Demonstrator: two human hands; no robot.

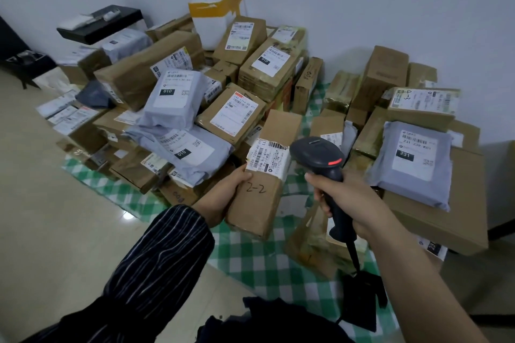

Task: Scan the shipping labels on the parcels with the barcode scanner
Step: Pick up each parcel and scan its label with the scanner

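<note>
In the head view, the left hand (237, 184) grips a brown box (259, 203) marked "2-2" by its left edge, thumb on top. The shipping label (269, 157) sits just beyond that thumb and wraps over the box's far edge. The right hand (342, 198) is curled tight round the handle of the barcode scanner (317, 156), whose head hangs just right of the label, almost touching it.

The likely trouble is a failed or wrong read. The head is very near and side-on to the label, the label bends over an edge, and other labels lie close beyond both hands, such as the one on the grey mailer (412, 167) marked "231" to the right of the right hand. The box, held by 1 hand at 1 side, could also tip.

Every parcel in the pile looks sealed, so contents are hidden. All rest on a green checked cloth (250, 256) under both hands.
</note>
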